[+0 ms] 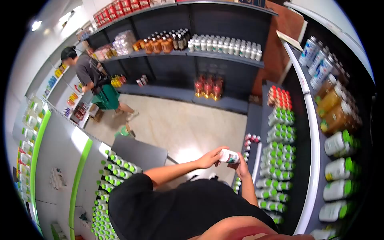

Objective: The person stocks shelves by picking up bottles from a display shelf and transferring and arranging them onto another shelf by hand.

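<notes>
Between both hands: one white bottle point(229, 156), lying tilted over, off the shelf, held out ahead of the wearer's black shirt point(188, 208). Left hand point(211, 159) has fingers closed on the end to the left; right hand point(243, 168) is closed around the opposite end, thumb up along the side. Both grips are closed down to the bottle's width, nothing else held. Label has a dark and green patch, faces up; print too small to read. Can't tell for sure which end is the cap.

Step in hand, my call: two-handed hold, bottle being turned or looked over. Next move, as judged: keep the label side clear of the fingers for reading; for any placing, one hand should let go while the other takes the weight, with the bottle brought upright. Small bottle, so one hand looks enough.

Just right of the grip: small red-and-white containers point(253, 138). Further right: rows of green-capped bottles point(277, 165) on the shelf, red-topped ones point(280, 97) beyond. Right-side neighbours stand close, so a wide swing that way could knock some. Left of the grip, past the forearm: grey table point(138, 152). Well beyond, ahead and left: another person point(89, 68) with a green basket point(107, 98).
</notes>
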`<state>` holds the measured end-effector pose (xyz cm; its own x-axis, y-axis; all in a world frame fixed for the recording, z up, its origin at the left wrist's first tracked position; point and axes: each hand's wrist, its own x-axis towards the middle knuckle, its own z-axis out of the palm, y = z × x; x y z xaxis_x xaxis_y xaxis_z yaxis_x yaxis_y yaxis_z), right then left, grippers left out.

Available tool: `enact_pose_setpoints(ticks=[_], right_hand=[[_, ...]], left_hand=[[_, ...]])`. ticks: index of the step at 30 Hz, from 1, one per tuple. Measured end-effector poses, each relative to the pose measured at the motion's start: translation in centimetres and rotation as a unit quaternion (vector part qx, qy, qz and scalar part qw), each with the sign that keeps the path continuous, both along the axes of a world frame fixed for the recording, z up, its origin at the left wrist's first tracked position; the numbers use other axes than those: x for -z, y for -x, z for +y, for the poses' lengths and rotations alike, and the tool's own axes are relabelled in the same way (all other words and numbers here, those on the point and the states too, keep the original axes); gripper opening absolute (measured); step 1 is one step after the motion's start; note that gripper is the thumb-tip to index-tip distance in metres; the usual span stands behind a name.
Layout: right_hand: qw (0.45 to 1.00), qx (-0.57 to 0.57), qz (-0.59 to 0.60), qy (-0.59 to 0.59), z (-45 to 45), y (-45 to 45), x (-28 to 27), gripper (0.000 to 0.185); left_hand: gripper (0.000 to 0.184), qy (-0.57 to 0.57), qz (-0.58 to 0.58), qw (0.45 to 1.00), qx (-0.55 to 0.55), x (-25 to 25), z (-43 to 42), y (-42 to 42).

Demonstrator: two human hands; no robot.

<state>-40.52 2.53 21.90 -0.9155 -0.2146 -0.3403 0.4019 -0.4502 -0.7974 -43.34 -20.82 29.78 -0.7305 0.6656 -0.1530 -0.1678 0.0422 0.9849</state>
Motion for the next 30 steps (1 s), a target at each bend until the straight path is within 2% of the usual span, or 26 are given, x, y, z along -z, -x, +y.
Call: enact_pose_setpoints(ticks=[3, 5, 6, 9, 11, 13, 14, 15, 16, 17, 19, 21, 23, 25, 27, 28, 30], right_hand=[[0.986, -0.149, 0.013, 0.076, 0.0, 7.2, -0.6, 0.045], [0.974, -0.214, -0.020, -0.067, -0.9, 11.8, -1.2, 0.045], [0.965, -0.240, -0.039, -0.095, -1.5, 13.9, -1.8, 0.046], [0.943, -0.285, -0.028, -0.172, -3.6, 19.2, -0.7, 0.044], [0.930, -0.321, -0.010, -0.176, -5.2, 22.3, 1.0, 0.040], [0.916, -0.341, -0.035, -0.209, -6.9, 24.8, 2.5, 0.045], [0.922, -0.336, -0.065, -0.183, -7.7, 26.0, 4.2, 0.047], [0.933, -0.289, -0.102, -0.188, -8.7, 26.6, 4.4, 0.048], [0.936, -0.266, -0.142, -0.181, -9.3, 27.4, 6.3, 0.049], [0.933, -0.274, -0.173, -0.159, -9.8, 28.6, 7.0, 0.049], [0.926, -0.252, -0.273, -0.070, -9.4, 31.2, 6.6, 0.047], [0.936, -0.256, -0.228, -0.077, -8.4, 35.2, 1.4, 0.044], [0.940, -0.273, -0.183, -0.094, -6.9, 39.9, -3.4, 0.041], [0.939, -0.304, -0.071, -0.142, -5.5, 44.8, -6.4, 0.038], [0.928, -0.301, -0.055, -0.212, -4.5, 49.5, -8.3, 0.037], [0.916, -0.308, -0.043, -0.253, -3.1, 51.6, -6.9, 0.036], [0.928, -0.236, -0.074, -0.278, -2.9, 54.1, -7.0, 0.037]], left_hand=[[0.042, -0.046, -0.033, 0.990, -0.129, 0.8, -0.9, 5.4], [0.040, -0.047, -0.073, 0.974, -0.211, 4.6, -1.9, 8.4], [0.039, -0.080, -0.100, 0.956, -0.263, 5.6, -2.0, 9.2], [0.041, -0.073, -0.203, 0.913, -0.347, 6.6, -3.1, 11.1], [0.040, -0.076, -0.233, 0.895, -0.373, 7.2, -4.1, 12.5], [0.040, -0.067, -0.268, 0.869, -0.410, 9.2, -5.2, 14.7], [0.040, -0.048, -0.277, 0.866, -0.413, 10.3, -5.8, 16.5], [0.040, -0.032, -0.288, 0.863, -0.414, 11.3, -6.3, 18.3], [0.041, -0.028, -0.280, 0.877, -0.390, 14.6, -7.2, 20.1], [0.040, -0.038, -0.270, 0.878, -0.394, 14.8, -7.5, 22.2], [0.040, 0.001, -0.138, 0.915, -0.380, 15.5, -7.7, 26.8], [0.038, 0.052, -0.072, 0.934, -0.346, 11.8, -7.5, 33.0], [0.037, 0.027, -0.024, 0.964, -0.265, 6.7, -6.7, 39.4], [0.036, 0.000, 0.098, 0.979, -0.179, 5.3, -5.2, 45.7], [0.034, 0.010, 0.161, 0.980, -0.115, 4.4, -3.5, 51.7], [0.034, 0.015, 0.191, 0.978, -0.082, 4.0, -2.3, 54.5], [0.041, 0.047, 0.157, 0.986, -0.019, 3.7, 0.4, 59.7]])
